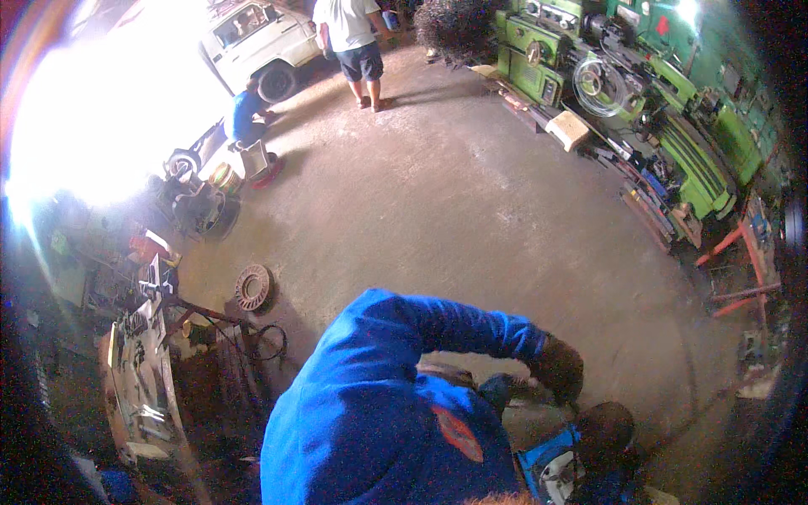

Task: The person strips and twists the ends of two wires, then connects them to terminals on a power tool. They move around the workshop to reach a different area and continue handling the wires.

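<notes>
My left arm, in a bright blue sleeve, bends across in front of my chest toward the lower right. At its end my left hand, in a dark brown glove, points downward with its fingers curled; what they close on is lost in shadow. Just below and to the right is a dark rounded shape that looks like my right hand, also gloved, its fingers not distinguishable. Beside it, at the lower edge, sits a blue thing with a silvery-white middle part, partly hidden; its kind does not show.
A workbench with hand tools stands at left, near a round slotted metal disc on the floor. A green lathe and metal bars line the right. Two people, one standing, one crouching, are near a white vehicle.
</notes>
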### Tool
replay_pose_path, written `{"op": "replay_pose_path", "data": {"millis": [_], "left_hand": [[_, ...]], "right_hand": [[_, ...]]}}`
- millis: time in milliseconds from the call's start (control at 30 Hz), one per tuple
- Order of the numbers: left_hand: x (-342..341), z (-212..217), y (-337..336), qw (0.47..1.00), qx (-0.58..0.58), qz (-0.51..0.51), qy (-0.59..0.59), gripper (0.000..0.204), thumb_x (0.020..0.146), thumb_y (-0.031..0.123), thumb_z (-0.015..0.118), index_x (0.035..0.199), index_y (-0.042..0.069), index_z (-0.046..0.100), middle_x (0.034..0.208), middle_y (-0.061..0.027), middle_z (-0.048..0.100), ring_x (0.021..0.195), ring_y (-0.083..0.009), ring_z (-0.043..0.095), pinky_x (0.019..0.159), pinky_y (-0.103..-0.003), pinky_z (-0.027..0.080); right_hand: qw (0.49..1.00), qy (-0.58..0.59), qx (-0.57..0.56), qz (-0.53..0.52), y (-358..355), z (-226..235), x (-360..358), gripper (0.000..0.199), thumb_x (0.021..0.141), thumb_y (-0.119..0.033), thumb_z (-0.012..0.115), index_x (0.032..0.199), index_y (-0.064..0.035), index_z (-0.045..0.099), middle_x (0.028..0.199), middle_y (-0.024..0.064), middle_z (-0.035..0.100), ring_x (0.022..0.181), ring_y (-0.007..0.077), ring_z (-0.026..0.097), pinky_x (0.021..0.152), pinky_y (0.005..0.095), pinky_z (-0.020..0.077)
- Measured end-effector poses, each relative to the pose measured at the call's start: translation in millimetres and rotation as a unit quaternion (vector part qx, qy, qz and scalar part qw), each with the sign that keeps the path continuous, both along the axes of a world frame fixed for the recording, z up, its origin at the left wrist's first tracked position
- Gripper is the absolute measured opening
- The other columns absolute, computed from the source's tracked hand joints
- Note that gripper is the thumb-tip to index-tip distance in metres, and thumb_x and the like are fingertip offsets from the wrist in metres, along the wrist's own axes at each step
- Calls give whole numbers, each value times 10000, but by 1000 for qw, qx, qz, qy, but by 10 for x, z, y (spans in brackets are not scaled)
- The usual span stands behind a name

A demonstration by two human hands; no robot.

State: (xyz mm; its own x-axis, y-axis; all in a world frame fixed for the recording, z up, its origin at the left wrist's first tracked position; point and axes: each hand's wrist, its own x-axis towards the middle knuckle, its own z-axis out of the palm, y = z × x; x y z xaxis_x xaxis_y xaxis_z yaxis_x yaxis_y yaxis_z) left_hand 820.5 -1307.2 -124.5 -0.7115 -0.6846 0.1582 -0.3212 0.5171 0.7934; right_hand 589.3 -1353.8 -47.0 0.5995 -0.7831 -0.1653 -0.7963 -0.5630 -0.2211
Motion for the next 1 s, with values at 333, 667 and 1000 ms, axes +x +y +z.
{"op": "replay_pose_path", "data": {"millis": [333,667,1000], "left_hand": [[232,1051,-3049,965,-194,-7,-174,351,1033,409,588,1165,118,734,1066,-140,762,953,-387,708,831,-499,566],[-575,1243,-6362,983,75,162,-47,255,1019,326,664,1157,135,760,878,2,716,676,-83,584,634,-303,532],[-2960,823,-9919,990,96,-75,66,296,1027,318,668,1210,103,755,1003,-31,775,797,-128,676,708,-319,579]], "right_hand": [[984,7,-151,92,-3322,834,-896,290,957,-325,655,979,-72,796,941,127,757,926,312,732,762,464,599],[907,-402,102,-73,-6303,1153,-1643,278,948,-292,678,1007,-37,774,946,106,760,875,263,736,712,402,607],[691,-570,250,-367,-8497,279,-3081,261,948,-245,677,1033,-8,749,893,103,759,737,208,728,633,348,607]]}}
